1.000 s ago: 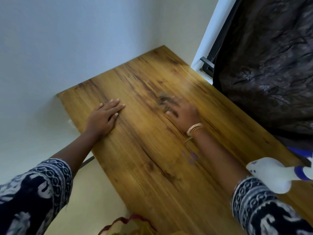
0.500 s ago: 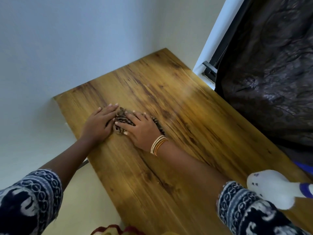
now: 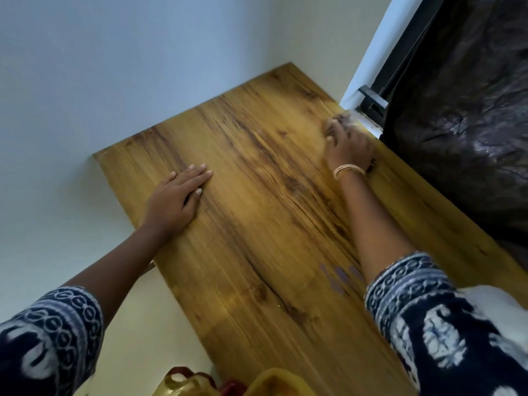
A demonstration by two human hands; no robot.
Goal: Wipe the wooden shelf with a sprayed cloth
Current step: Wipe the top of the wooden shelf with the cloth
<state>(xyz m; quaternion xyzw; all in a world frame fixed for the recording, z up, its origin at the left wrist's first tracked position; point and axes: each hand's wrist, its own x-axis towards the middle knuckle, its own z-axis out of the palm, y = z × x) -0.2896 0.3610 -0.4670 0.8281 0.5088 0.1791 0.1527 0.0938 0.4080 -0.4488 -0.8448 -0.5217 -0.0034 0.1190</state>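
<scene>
Shelf (image 3: pixel 257 252): right hand (image 3: pixel 347 144) (blurred) swept from centre to far-right edge.

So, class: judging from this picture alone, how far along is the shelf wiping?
Under way. The right hand, blurred, presses the cloth at the wooden shelf's far right corner; the left hand lies flat, bracing. No part looks visibly finished. A purple smudge near the right sleeve remains.
</scene>
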